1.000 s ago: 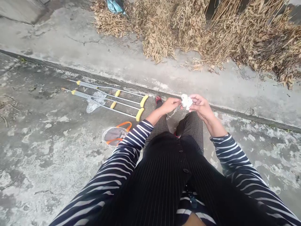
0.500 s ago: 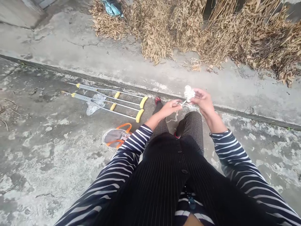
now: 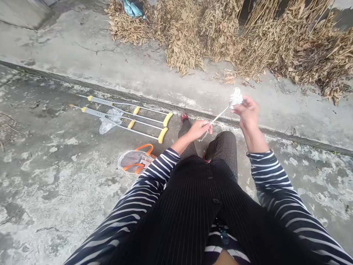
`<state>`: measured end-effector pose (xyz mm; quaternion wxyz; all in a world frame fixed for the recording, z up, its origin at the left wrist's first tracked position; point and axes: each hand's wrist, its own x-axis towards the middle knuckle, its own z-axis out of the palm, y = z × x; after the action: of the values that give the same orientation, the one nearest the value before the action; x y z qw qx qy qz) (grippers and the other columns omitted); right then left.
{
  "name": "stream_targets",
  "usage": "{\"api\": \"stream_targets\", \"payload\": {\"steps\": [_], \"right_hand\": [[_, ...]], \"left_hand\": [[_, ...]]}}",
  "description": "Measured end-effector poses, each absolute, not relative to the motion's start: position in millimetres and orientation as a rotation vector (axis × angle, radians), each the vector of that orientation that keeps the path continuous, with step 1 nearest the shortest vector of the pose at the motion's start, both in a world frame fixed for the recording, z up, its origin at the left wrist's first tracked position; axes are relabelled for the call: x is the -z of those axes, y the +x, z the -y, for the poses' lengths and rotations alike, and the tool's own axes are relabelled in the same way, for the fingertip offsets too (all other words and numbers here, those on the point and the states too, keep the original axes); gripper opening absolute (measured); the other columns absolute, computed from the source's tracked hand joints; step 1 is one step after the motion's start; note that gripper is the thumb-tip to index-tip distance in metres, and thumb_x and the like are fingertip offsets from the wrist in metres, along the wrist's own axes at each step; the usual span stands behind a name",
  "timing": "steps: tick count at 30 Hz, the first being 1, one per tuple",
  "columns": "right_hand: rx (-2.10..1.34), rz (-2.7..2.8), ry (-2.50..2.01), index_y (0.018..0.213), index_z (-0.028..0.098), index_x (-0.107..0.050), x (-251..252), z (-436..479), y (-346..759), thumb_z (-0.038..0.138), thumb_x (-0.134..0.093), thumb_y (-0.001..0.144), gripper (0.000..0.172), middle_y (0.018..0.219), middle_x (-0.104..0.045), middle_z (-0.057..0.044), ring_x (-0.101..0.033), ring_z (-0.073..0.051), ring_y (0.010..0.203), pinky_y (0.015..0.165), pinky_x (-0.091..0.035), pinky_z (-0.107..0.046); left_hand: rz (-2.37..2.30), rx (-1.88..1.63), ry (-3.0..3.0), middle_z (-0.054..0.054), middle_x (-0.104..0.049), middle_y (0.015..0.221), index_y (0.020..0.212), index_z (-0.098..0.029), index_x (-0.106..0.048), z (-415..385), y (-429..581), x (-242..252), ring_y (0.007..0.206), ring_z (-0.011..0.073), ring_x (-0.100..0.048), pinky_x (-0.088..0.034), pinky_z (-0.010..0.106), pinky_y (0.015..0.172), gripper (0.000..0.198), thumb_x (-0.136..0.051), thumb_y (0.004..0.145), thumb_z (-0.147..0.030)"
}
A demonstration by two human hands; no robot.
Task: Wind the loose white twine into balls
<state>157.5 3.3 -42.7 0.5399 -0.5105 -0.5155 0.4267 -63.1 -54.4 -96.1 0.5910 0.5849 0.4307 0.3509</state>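
A white bundle of wound cord (image 3: 235, 97) is pinched in the fingers of my right hand (image 3: 248, 112), out in front of my right knee. From the bundle a straight length of white cord (image 3: 220, 115) runs down and left to my left hand (image 3: 200, 129), whose fingers are closed on it. Below my left fingers a thin, crinkled tail (image 3: 203, 137) of the cord hangs loose over the gap between my legs. The two hands are apart, with the cord stretched between them.
Two crutches (image 3: 135, 119) with yellow pads lie left on the concrete, partly over a clear plastic bag (image 3: 110, 121). Closer stands a clear bag with orange handles (image 3: 134, 161). A low concrete ledge (image 3: 154, 79) crosses ahead, with dried plants (image 3: 187, 40) along it.
My right hand has moved up and right with the bundle, away from my left hand. A longer stretch of cord now shows between them.
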Motion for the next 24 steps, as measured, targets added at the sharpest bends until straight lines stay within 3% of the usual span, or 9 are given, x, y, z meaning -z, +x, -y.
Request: {"api": "stream_targets", "payload": {"steps": [3, 6, 9, 13, 16, 19, 24], "right_hand": [[-0.733, 1.402, -1.442, 0.112, 0.020, -0.067, 60.2, -14.4, 158.9, 0.017, -0.068, 0.072, 0.040, 0.104, -0.065, -0.008, -0.063, -0.022, 0.090, 0.071, -0.061, -0.037], [-0.450, 1.718, -1.681, 0.111, 0.013, -0.071, 75.5, -7.6, 150.4, 0.006, -0.058, 0.073, 0.041, 0.106, -0.066, -0.013, -0.064, -0.027, 0.094, 0.087, -0.057, -0.048], [-0.371, 2.062, -1.705, 0.113, 0.011, -0.073, 83.8, 12.5, 140.0, 0.001, -0.052, 0.076, 0.044, 0.113, -0.067, -0.019, -0.063, -0.034, 0.106, 0.094, -0.053, -0.051], [-0.634, 2.162, -1.527, 0.106, 0.016, -0.076, 85.3, 40.1, 133.7, 0.003, -0.055, 0.072, 0.042, 0.106, -0.068, -0.014, -0.065, -0.031, 0.101, 0.092, -0.054, -0.047], [-1.080, 1.861, -1.364, 0.099, 0.019, -0.075, 78.1, 54.6, 131.9, 0.012, -0.065, 0.067, 0.035, 0.097, -0.066, -0.008, -0.064, -0.025, 0.087, 0.076, -0.060, -0.043], [-1.408, 1.503, -1.192, 0.097, 0.021, -0.073, 62.6, 61.4, 129.3, 0.025, -0.081, 0.061, 0.037, 0.096, -0.068, -0.005, -0.063, -0.022, 0.086, 0.062, -0.061, -0.035], [-1.353, 1.275, -1.161, 0.094, 0.023, -0.068, 39.6, 49.3, 131.1, 0.030, -0.092, 0.056, 0.045, 0.091, -0.071, -0.003, -0.067, -0.021, 0.086, 0.061, -0.062, -0.032]], "left_hand": [[-0.955, -0.750, 1.288, 0.005, -0.074, 0.070, 0.070, -0.016, -0.068, 63.0, -70.5, 86.9, 0.084, 0.0173, -0.071, -0.053, 0.031, 0.093, 0.021, -0.059, 0.085, -0.027], [-0.849, -0.668, 1.334, 0.006, -0.075, 0.073, 0.068, -0.016, -0.070, 63.6, -77.0, 67.4, 0.087, 0.0190, -0.071, -0.052, 0.032, 0.093, 0.023, -0.061, 0.083, -0.031], [-0.851, -0.684, 1.397, 0.007, -0.077, 0.077, 0.068, -0.015, -0.073, 51.8, -86.5, 49.0, 0.087, 0.0187, -0.071, -0.052, 0.033, 0.095, 0.025, -0.060, 0.082, -0.031], [-0.938, -0.818, 1.411, 0.007, -0.078, 0.079, 0.069, -0.014, -0.076, 20.9, -100.6, 44.8, 0.084, 0.0173, -0.070, -0.050, 0.032, 0.097, 0.025, -0.061, 0.082, -0.028], [-1.019, -0.845, 1.433, 0.007, -0.078, 0.080, 0.070, -0.013, -0.078, 0.5, -103.6, 58.4, 0.084, 0.0166, -0.069, -0.049, 0.031, 0.097, 0.024, -0.065, 0.082, -0.030], [-1.024, -0.820, 1.417, 0.007, -0.078, 0.082, 0.072, -0.012, -0.077, -4.6, -95.5, 78.4, 0.086, 0.0170, -0.069, -0.049, 0.031, 0.096, 0.028, -0.071, 0.082, -0.038], [-0.884, -0.752, 1.379, 0.007, -0.078, 0.087, 0.079, -0.012, -0.077, 16.5, -74.6, 104.5, 0.092, 0.0176, -0.068, -0.047, 0.031, 0.099, 0.039, -0.071, 0.083, -0.050]]}}
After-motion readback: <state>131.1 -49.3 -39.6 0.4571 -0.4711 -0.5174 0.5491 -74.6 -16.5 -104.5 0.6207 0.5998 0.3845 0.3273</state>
